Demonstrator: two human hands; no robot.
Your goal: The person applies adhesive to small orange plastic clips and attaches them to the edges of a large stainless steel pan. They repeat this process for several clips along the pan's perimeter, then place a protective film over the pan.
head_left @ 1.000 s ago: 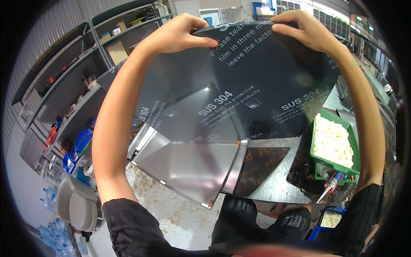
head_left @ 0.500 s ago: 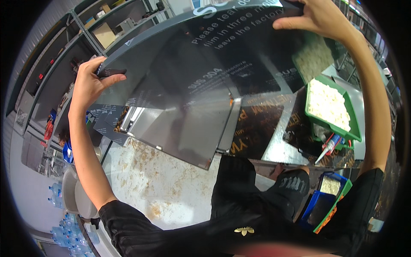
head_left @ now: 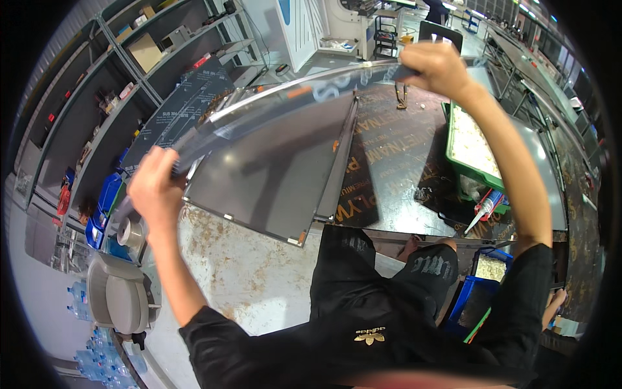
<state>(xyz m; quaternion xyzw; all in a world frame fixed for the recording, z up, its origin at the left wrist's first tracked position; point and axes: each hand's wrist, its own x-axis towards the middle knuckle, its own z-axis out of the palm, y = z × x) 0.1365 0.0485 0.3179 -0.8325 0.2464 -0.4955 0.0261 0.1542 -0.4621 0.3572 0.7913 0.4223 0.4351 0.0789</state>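
Note:
Both my hands hold a long metal sheet wrapped in dark printed film (head_left: 278,110), raised over the table and seen nearly edge-on. My left hand (head_left: 157,188) is closed around its near left end. At the far right end my right hand (head_left: 435,68) grips the edge in a fist. Beneath the sheet lies a flat grey framed panel (head_left: 265,162) with small orange and white pieces on its rim, partly covered from view.
Right of the panel, a green crate (head_left: 451,155) holds pale pieces, with a sealant tube (head_left: 486,209) beside it. Pliers (head_left: 402,97) lie farther back on printed plywood (head_left: 382,149). Shelves (head_left: 129,71) and a grey chair (head_left: 123,295) stand left. Another person's hand (head_left: 555,303) shows at right.
The sheet has tipped from showing its broad face to nearly edge-on, uncovering the panel and room behind. My left hand moved down and nearer; my right hand moved down and slightly left.

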